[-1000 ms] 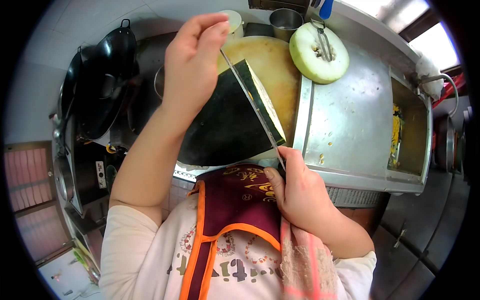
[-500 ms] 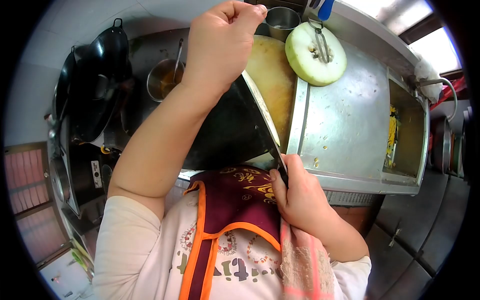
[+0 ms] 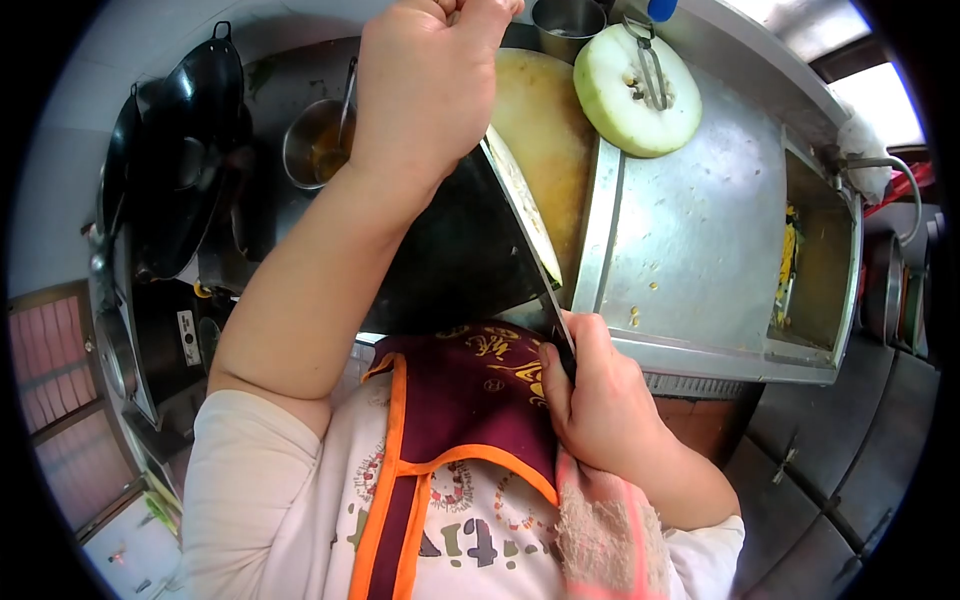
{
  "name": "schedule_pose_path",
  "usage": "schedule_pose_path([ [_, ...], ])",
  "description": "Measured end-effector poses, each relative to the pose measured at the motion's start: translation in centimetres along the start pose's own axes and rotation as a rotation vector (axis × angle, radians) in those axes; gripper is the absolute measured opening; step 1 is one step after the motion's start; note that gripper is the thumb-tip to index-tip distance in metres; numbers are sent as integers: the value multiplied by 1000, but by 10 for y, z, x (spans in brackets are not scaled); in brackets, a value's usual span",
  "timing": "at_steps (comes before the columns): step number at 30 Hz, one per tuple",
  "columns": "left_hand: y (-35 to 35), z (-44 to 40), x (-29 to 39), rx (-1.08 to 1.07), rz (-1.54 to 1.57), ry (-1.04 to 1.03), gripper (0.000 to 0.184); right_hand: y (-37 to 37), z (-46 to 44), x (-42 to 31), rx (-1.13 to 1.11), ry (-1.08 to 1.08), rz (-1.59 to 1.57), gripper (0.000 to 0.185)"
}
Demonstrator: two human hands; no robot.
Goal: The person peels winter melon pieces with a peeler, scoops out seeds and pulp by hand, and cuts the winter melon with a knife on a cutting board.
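A large dark-green melon (image 3: 455, 255) lies on its side on the round yellowish board (image 3: 545, 100), its pale cut face turned to the right. My right hand (image 3: 600, 395) is closed round the handle of a long knife (image 3: 551, 302) near the melon's front right corner. The blade runs up and left along the melon's cut end, and its far part is hidden. Beyond the melon, my left hand (image 3: 430, 85) is closed at the top edge of the view. Its fingertips are partly cut off, and what they hold is hidden.
A thick pale-green melon slice (image 3: 640, 95) with a peeler (image 3: 650, 70) on it rests at the back, beside a metal pot (image 3: 568, 25). Seeds dot the steel counter (image 3: 700, 220). On the left are a bowl with a spoon (image 3: 318, 150) and black woks (image 3: 190, 150). A sink (image 3: 820, 260) is at right.
My left hand has moved up and to the right, past the melon's far end. The knife now lies closer along the melon's cut end. The bowl with the spoon has come into view.
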State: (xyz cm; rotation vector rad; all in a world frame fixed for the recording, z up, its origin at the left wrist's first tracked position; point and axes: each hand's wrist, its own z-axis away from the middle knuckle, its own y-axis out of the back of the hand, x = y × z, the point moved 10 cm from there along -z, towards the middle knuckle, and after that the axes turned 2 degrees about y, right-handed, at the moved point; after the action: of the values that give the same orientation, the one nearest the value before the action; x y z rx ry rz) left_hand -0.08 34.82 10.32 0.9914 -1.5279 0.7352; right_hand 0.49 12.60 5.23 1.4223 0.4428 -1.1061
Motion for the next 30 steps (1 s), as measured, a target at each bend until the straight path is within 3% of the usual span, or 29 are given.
schedule_pose_path([
  [3, -2, 1, 2, -1, 23, 39, 11, 2, -1, -8, 22, 68, 46, 23],
  [4, -1, 1, 0, 7, 35, 65, 17, 2, -1, -9, 12, 56, 58, 23],
  [10, 4, -1, -19, -1, -20, 150, 12, 2, -2, -7, -12, -31, 36, 22],
  [15, -3, -4, -14, -6, -101, 67, 14, 3, -4, 3, -41, -200, -9, 20],
  [19, 0, -3, -37, 26, -167, 164, 14, -1, -10, 7, -55, -171, -5, 20],
  [22, -4, -3, -48, -23, -97, 81, 17, -7, -8, 13, -65, -145, 31, 22],
  [25, 0, -6, -81, -33, -187, 154, 18, -20, -15, 26, -85, -206, 66, 20],
  [28, 4, -4, -96, -30, -465, 229, 18, -41, -29, 58, -59, -190, 115, 20],
  [30, 10, -8, -90, 13, -589, 111, 20, -49, -33, 66, 0, -137, 155, 20],
])
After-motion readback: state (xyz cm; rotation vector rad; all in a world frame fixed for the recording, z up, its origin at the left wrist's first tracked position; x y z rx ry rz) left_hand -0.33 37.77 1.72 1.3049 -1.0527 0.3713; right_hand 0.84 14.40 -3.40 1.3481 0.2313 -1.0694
